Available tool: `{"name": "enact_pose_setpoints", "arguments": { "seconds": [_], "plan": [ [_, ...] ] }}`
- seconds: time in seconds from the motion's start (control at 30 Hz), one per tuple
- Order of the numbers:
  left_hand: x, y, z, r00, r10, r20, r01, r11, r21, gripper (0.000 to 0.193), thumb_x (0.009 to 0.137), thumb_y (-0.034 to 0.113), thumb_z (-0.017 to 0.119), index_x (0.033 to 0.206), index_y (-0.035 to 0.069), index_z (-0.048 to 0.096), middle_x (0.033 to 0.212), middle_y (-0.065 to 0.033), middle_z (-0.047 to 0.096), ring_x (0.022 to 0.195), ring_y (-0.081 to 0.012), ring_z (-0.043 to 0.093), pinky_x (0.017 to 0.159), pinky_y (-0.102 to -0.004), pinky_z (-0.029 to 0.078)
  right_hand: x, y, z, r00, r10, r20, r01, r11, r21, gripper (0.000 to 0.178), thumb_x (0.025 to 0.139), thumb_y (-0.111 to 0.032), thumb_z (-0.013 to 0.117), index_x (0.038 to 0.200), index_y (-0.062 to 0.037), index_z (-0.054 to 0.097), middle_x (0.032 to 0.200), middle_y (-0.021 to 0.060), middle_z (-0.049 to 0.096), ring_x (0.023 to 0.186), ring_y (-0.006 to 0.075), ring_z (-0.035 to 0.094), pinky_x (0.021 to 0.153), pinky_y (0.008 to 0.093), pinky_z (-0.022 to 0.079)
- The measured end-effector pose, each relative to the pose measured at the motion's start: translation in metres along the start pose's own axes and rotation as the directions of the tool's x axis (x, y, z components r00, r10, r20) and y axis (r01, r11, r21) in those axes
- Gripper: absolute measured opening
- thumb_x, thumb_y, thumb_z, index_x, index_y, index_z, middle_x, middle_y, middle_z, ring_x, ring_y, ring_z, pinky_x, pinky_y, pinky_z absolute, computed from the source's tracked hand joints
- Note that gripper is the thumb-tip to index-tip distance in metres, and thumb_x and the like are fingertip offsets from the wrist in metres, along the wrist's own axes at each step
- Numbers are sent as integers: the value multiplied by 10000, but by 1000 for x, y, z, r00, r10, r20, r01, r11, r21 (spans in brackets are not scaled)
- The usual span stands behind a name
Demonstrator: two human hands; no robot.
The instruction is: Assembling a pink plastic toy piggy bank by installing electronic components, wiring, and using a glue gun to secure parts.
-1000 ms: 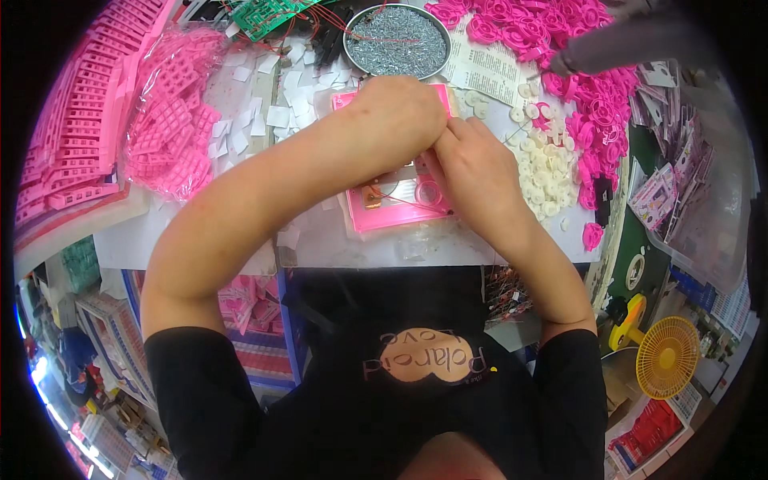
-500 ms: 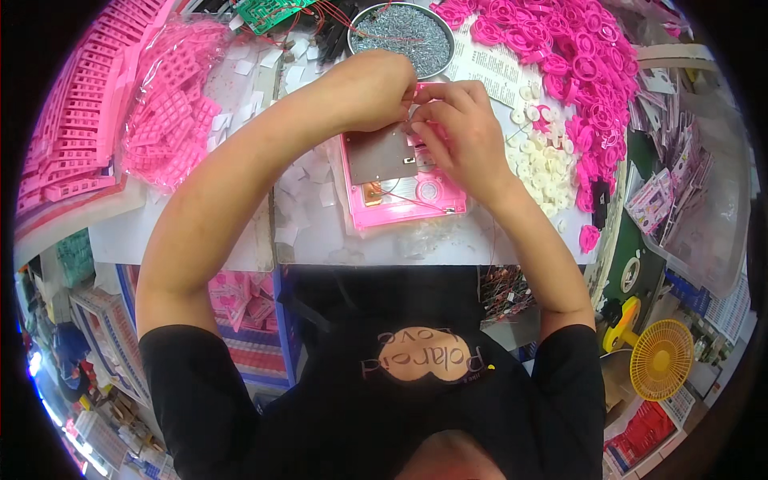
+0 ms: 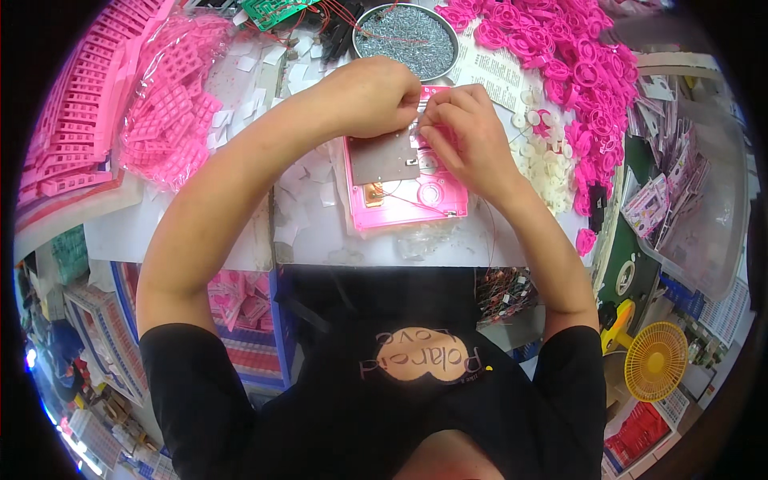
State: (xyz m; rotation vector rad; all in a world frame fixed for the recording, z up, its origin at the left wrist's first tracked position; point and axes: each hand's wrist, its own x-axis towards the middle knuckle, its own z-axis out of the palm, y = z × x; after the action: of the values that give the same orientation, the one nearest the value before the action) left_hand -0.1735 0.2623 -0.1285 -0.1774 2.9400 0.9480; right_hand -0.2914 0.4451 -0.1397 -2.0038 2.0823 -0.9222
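Both hands meet over the far edge of a pink case [image 3: 404, 196] that lies open on the white bench [image 3: 320, 236], just in front of the person. The left hand [image 3: 370, 94] is curled, its fingertips pinched together at the case's far rim; the right hand [image 3: 464, 132] comes in from the right with fingers bent and tips pressed close to the left's. What they pinch is too small to make out; it looks like a thin wire or a tiny part by the grey board [image 3: 386, 158] seated in the case's far left half. A round speaker [image 3: 432, 193] and a copper coil [image 3: 374, 194] sit in the near half, with a fine red wire running across.

Far of the hands stands a round tin of screws [image 3: 406, 32]. Pink rings [image 3: 552, 48] are heaped far right, white discs [image 3: 548, 156] lie right of the case, and pink key frames [image 3: 164, 104] are piled in a bag at left.

The step in hand seems to be fitting or dressing a small piece at the board's edge. The next move likely calls for steady fingertip pressure while the case stays flat.
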Motion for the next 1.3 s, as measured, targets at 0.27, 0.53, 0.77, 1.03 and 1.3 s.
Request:
{"name": "enact_pose_setpoints", "arguments": {
  "seconds": [0.27,0.53,0.77,1.03,1.3],
  "plan": [
    [7,22,-7,984,-155,92,139,977,161,207,793,211,755,932,58,747,894,-164,726,870,-353,701,761,-453,550,6,-7,-17,982,-140,127,149,987,-68,160,780,-43,757,937,-47,731,1018,64,683,985,298,591,839,392,536],
    [35,60,-20,924,-289,252,167,895,415,190,753,167,796,916,70,783,923,-169,747,901,-342,735,721,-461,590,5,-8,-31,949,-205,239,222,974,-49,218,796,-54,746,1012,-66,773,1063,61,700,989,296,618,800,400,567],
    [35,34,-17,915,-207,346,87,940,330,172,845,136,691,950,19,761,861,-170,741,881,-257,753,696,-417,586,3,-16,-26,967,-120,227,139,988,-70,216,800,-70,739,1010,-87,783,1097,54,700,999,292,620,818,391,558],
    [-23,-20,-17,844,-201,-497,120,974,-191,240,928,212,658,1022,-2,710,859,-122,730,727,-204,680,696,-327,524,-6,-18,-12,990,-97,106,111,984,-140,287,788,-104,741,1075,-91,732,1067,52,678,999,281,616,811,392,558],
    [-21,-20,3,855,-304,-420,366,928,72,242,881,253,714,987,38,742,956,-135,732,855,-301,698,796,-401,538,12,-14,-22,962,-53,266,80,992,-93,263,828,-107,704,1088,-83,730,1067,74,677,997,288,629,788,378,561]
  ]
}}
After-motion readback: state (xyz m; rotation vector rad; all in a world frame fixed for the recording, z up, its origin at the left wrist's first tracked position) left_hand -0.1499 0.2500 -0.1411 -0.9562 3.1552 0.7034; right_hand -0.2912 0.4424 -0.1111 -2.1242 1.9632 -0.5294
